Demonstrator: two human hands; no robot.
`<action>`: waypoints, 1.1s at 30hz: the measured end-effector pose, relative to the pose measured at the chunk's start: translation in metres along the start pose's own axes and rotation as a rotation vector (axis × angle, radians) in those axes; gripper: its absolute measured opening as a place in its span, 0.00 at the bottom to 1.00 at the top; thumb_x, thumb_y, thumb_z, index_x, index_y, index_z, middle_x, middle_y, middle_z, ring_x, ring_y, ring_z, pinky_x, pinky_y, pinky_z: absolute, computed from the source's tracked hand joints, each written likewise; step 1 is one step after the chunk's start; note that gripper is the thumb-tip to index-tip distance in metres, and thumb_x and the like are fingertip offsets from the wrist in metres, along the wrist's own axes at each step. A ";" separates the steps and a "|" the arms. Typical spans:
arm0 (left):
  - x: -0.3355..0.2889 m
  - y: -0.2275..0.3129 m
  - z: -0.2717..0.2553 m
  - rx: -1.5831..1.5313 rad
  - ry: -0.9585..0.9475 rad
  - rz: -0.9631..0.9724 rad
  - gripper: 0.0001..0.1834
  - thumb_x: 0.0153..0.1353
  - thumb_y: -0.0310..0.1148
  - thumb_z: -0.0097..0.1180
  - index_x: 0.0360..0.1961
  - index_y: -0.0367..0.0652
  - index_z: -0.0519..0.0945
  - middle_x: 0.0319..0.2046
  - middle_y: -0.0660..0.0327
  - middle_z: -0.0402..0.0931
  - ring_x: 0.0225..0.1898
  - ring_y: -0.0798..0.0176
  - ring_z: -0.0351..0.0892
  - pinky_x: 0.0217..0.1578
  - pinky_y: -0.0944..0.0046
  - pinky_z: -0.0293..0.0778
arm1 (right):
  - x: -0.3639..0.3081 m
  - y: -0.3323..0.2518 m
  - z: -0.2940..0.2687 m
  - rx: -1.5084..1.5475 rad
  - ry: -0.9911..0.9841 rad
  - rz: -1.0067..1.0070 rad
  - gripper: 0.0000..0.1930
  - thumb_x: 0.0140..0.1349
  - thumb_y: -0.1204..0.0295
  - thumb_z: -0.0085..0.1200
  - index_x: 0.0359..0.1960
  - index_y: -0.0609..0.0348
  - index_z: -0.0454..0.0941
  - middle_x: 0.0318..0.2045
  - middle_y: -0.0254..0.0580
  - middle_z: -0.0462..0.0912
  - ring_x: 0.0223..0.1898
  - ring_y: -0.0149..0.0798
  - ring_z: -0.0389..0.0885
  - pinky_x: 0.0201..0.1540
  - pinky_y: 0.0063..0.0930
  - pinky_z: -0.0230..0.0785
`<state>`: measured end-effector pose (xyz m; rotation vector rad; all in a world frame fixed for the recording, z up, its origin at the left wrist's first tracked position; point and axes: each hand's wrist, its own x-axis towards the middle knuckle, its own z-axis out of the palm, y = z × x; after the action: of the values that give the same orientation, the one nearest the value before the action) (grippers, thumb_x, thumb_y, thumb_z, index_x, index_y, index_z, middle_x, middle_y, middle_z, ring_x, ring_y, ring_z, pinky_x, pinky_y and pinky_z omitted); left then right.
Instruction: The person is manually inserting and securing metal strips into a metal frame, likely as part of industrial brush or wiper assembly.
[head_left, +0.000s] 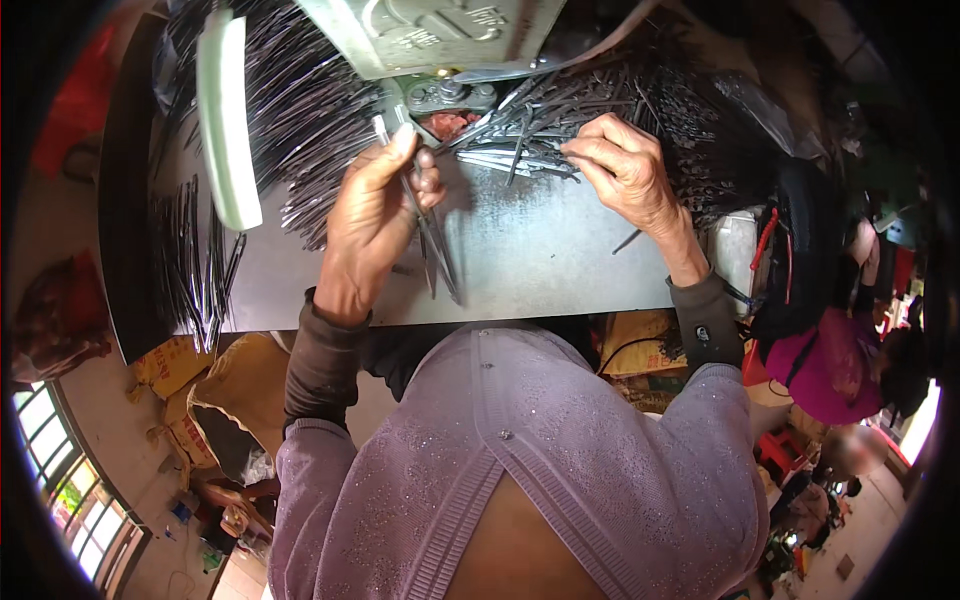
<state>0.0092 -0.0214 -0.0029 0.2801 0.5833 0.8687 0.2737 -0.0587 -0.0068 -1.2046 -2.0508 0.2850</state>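
Observation:
My left hand (372, 205) is closed round a couple of thin dark strips (432, 245). Their pale, shiny upper ends stick up past the thumb, beside the machine's metal parts (450, 93), and their dark lower ends slant down over the grey metal tabletop (540, 270). To the right, my right hand (630, 175) has its thumb and fingers pinched together at the edge of a tangled heap of similar strips (610, 105). What its fingertips hold is too small to make out. One dark strip end (627, 241) shows just below that hand.
A pale green machine (440, 35) overhangs the table's far middle. Left of it lie many strips (300, 140) in rows, with a smaller bunch (200, 265) at the left edge. A curved white lamp-like bar (228, 120) hangs above them. Clear plastic (755, 115) lies far right.

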 end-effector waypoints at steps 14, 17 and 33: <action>0.000 0.005 -0.006 0.072 -0.004 -0.049 0.04 0.58 0.25 0.50 0.33 0.35 0.73 0.27 0.57 0.73 0.27 0.66 0.70 0.30 0.67 0.69 | 0.028 -0.026 0.029 -0.178 -0.050 -0.168 0.15 0.40 0.73 0.63 0.34 0.54 0.80 0.26 0.34 0.73 0.27 0.35 0.73 0.28 0.25 0.70; 0.000 0.006 0.000 0.136 0.122 -0.035 0.05 0.58 0.26 0.51 0.33 0.36 0.74 0.27 0.58 0.73 0.25 0.68 0.69 0.27 0.69 0.66 | 0.034 -0.036 0.029 -0.136 -0.059 -0.094 0.14 0.42 0.72 0.62 0.35 0.54 0.80 0.24 0.36 0.73 0.27 0.35 0.74 0.27 0.25 0.69; 0.020 -0.005 0.010 0.732 0.063 0.368 0.08 0.54 0.22 0.53 0.36 0.36 0.74 0.25 0.64 0.77 0.21 0.76 0.72 0.17 0.78 0.65 | 0.050 -0.061 0.071 0.633 0.109 0.681 0.11 0.62 0.69 0.47 0.27 0.62 0.75 0.12 0.28 0.70 0.11 0.17 0.63 0.13 0.11 0.53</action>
<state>0.0280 -0.0088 -0.0042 1.0524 0.9154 0.9919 0.1699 -0.0385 -0.0018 -1.4048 -1.2351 1.0694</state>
